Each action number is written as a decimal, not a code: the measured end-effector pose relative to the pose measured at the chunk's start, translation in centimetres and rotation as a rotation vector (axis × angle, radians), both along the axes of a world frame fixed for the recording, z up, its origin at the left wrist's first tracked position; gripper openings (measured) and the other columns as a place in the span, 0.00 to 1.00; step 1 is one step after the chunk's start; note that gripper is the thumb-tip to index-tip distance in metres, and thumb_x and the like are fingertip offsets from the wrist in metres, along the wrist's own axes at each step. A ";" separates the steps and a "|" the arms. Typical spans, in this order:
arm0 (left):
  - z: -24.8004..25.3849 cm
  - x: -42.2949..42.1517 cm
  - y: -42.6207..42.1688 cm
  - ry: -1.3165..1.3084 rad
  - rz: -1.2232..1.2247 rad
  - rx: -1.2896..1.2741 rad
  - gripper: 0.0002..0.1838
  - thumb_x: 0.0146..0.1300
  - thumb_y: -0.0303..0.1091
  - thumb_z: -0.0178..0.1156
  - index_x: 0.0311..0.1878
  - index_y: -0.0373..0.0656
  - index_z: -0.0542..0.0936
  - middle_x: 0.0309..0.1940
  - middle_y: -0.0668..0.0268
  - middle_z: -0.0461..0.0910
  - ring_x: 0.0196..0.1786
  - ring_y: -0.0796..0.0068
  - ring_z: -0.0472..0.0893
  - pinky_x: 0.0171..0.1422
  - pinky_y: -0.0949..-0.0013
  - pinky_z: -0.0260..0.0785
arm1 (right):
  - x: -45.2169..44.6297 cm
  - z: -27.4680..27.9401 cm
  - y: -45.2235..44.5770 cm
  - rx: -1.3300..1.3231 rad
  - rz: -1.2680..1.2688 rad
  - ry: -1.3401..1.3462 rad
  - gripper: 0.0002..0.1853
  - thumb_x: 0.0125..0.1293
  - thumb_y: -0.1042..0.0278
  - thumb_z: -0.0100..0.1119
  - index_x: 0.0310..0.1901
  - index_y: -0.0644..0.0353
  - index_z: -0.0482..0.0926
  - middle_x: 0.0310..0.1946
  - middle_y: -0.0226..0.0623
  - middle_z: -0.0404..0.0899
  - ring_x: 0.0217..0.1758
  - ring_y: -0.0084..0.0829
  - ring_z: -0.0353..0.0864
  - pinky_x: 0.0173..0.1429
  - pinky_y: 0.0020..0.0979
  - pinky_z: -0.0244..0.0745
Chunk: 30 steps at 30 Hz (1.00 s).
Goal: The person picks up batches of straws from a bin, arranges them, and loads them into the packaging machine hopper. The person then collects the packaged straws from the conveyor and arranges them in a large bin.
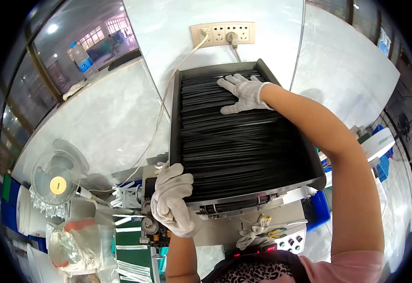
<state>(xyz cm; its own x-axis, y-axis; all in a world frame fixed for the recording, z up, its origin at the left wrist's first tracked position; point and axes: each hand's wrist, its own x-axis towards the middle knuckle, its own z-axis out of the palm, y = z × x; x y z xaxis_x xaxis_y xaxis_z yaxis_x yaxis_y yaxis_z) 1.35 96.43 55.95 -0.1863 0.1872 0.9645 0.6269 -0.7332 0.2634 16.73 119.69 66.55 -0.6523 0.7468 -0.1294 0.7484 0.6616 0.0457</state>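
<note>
A dark metal tray [175, 118] is filled with many thin black strips [225, 146] lying crosswise. My right hand [244, 94], in a white glove, rests on the strips near the tray's far edge with its fingers spread. At the tray's near left corner is my left hand [172, 200], also gloved, its fingers curled at the corner; what they hold, if anything, is hidden. Below the tray is a machine [225, 231] with knobs and a red display.
Pliers [276, 232] and a crumpled glove [251, 234] lie on the machine. A fan [56, 181] stands at the left, above a bag-lined container [76, 247]. A wall socket strip [222, 34] has two plugs in it. A blue bin [318, 210] sits at the right.
</note>
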 end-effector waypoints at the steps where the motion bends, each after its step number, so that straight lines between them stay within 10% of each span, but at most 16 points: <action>1: 0.4 0.2 -0.5 -0.017 -0.009 -0.054 0.23 0.53 0.50 0.51 0.27 0.34 0.71 0.28 0.53 0.78 0.38 0.54 0.78 0.53 0.52 0.69 | 0.0 0.5 -0.4 -0.038 -0.016 0.013 0.52 0.54 0.31 0.53 0.70 0.53 0.42 0.71 0.45 0.41 0.75 0.44 0.34 0.75 0.50 0.34; 4: 1.0 0.8 -2.3 -0.100 0.121 -0.071 0.13 0.57 0.35 0.46 0.27 0.34 0.73 0.31 0.52 0.80 0.39 0.56 0.80 0.53 0.55 0.71 | 0.9 1.4 -2.5 -0.296 0.088 0.348 0.51 0.56 0.32 0.53 0.70 0.56 0.42 0.71 0.46 0.41 0.75 0.46 0.36 0.74 0.50 0.35; 8: -4.2 -1.4 -4.9 -0.333 0.321 -0.195 0.11 0.61 0.25 0.41 0.30 0.31 0.73 0.39 0.48 0.79 0.41 0.57 0.80 0.52 0.61 0.71 | 2.7 -2.3 -9.5 0.155 0.431 0.001 0.49 0.60 0.28 0.36 0.68 0.65 0.45 0.69 0.50 0.46 0.73 0.46 0.43 0.74 0.51 0.41; 12: -12.8 -2.7 -7.8 -0.903 0.208 -0.615 0.11 0.67 0.29 0.48 0.42 0.29 0.75 0.38 0.61 0.79 0.40 0.80 0.74 0.47 0.75 0.67 | 4.9 -0.7 -11.3 -0.194 0.518 0.024 0.46 0.63 0.31 0.29 0.68 0.68 0.44 0.69 0.56 0.42 0.74 0.47 0.38 0.73 0.50 0.39; 16: -19.4 -1.2 -11.0 -0.769 0.438 -1.037 0.13 0.65 0.31 0.53 0.47 0.30 0.75 0.39 0.60 0.79 0.42 0.77 0.76 0.49 0.74 0.67 | 6.6 0.0 -12.8 -0.587 0.585 0.168 0.46 0.65 0.32 0.27 0.68 0.71 0.44 0.70 0.56 0.38 0.75 0.47 0.35 0.75 0.46 0.34; 19: -25.6 0.9 -14.4 -0.832 0.377 -1.310 0.13 0.62 0.34 0.56 0.46 0.35 0.77 0.37 0.59 0.81 0.39 0.71 0.79 0.47 0.69 0.70 | 7.7 -0.8 -13.5 -0.756 0.807 0.204 0.45 0.63 0.39 0.44 0.68 0.70 0.45 0.68 0.57 0.47 0.73 0.47 0.46 0.74 0.45 0.40; 22: -29.7 3.1 -17.3 -0.652 0.274 -1.604 0.14 0.61 0.40 0.57 0.45 0.41 0.79 0.36 0.58 0.82 0.38 0.67 0.81 0.45 0.65 0.73 | 8.3 -1.5 -14.5 -0.286 0.855 0.299 0.36 0.54 0.64 0.64 0.61 0.70 0.60 0.63 0.51 0.62 0.68 0.40 0.60 0.72 0.35 0.54; 30: -33.4 9.3 -17.6 -0.120 -0.337 -1.995 0.17 0.57 0.44 0.59 0.43 0.43 0.81 0.36 0.59 0.82 0.41 0.66 0.81 0.47 0.69 0.72 | 10.8 -0.9 -15.7 0.272 0.770 0.177 0.32 0.40 0.57 0.74 0.47 0.58 0.72 0.47 0.35 0.78 0.47 0.31 0.79 0.56 0.31 0.72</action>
